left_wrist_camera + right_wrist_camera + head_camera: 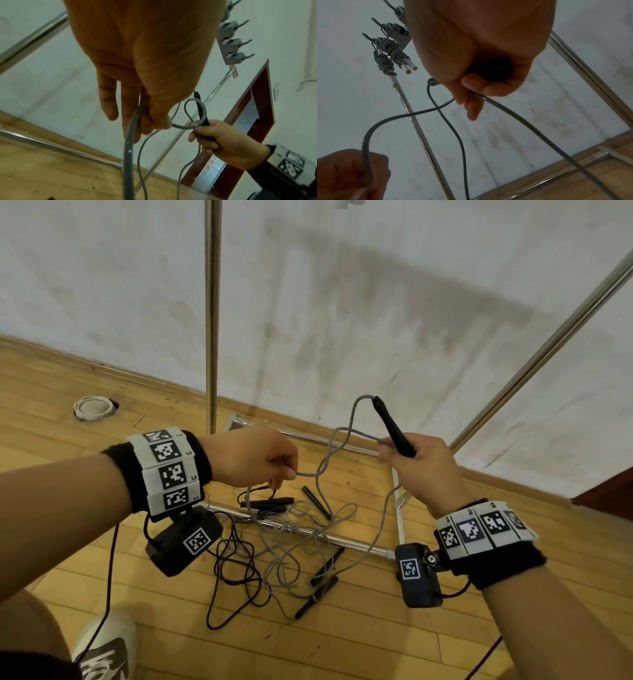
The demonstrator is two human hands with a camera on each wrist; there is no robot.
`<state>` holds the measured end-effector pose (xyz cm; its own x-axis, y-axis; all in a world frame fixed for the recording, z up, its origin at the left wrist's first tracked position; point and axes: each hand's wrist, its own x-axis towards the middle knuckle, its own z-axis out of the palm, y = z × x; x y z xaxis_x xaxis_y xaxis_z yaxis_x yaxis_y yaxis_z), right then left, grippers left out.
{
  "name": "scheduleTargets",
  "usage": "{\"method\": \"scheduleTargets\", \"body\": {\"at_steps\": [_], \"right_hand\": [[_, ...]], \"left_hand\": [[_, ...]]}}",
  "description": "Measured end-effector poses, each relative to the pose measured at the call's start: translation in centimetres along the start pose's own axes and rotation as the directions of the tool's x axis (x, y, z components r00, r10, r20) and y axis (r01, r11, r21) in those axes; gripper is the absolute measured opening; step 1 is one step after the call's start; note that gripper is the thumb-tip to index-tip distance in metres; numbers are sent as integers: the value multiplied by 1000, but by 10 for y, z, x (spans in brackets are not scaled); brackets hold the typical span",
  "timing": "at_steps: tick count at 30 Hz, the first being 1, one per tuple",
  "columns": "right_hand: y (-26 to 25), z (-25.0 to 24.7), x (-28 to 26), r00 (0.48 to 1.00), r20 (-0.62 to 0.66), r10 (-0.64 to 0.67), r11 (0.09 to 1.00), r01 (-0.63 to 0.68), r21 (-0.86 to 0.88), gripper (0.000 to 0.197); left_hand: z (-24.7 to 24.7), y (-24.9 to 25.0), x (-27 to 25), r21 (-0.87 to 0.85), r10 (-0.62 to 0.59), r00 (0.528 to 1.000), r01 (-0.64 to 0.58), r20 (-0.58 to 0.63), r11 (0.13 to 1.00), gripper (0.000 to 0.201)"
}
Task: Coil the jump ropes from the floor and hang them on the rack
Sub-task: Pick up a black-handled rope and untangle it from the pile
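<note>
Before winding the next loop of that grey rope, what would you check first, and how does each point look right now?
1. Right hand grips the black handle: ok.
2. Left hand pinches the grey rope: ok.
3. Rope between the hands free of twists: not ok, it crosses itself.
4. Trailing rope clear of the pile of ropes on the floor: cannot tell.
5. Free hooks on the rack: ok, several are bare.

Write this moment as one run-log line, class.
stage: coiling | right hand: grips black handle | left hand: pinches grey rope | floor pile: tangled | rack hooks: two coiled ropes hung
</note>
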<state>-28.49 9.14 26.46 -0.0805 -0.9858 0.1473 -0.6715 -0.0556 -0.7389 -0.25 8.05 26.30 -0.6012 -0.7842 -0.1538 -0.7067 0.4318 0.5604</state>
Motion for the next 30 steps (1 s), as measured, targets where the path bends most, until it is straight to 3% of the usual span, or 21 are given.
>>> {"method": "scheduleTargets", "body": {"at_steps": [4,7,9,12,15,20,23,30], "right_hand": [[-13,0,-6,996,37,-86,991,82,103,36],[-27,5,-16,976,106,-189,963,163,213,26],[-32,14,-22,956,178,-234,964,203,174,20],[-39,28,-29,937,274,-219,974,193,118,10],[-41,33,-30,941,289,-178,982,153,107,15],[-38,25,-19,974,127,-190,971,167,172,21],[-33,15,-10,988,-19,-152,969,153,195,18],[-16,-16,5,959,-279,-42,969,107,224,17]], "left_hand": [[1,3,0,15,26,1000,-26,-11,1000,27],[2,7,0,19,88,996,-88,-16,996,27],[2,12,-1,-28,129,990,-130,-50,991,27],[1,20,-2,-132,166,977,-184,-133,974,28],[0,21,-1,-230,135,972,-179,-193,957,27],[-2,6,1,-64,124,977,-137,-171,989,23],[1,-13,3,-13,30,996,-31,-85,999,23],[3,-40,2,62,-98,995,96,35,993,24]]}}
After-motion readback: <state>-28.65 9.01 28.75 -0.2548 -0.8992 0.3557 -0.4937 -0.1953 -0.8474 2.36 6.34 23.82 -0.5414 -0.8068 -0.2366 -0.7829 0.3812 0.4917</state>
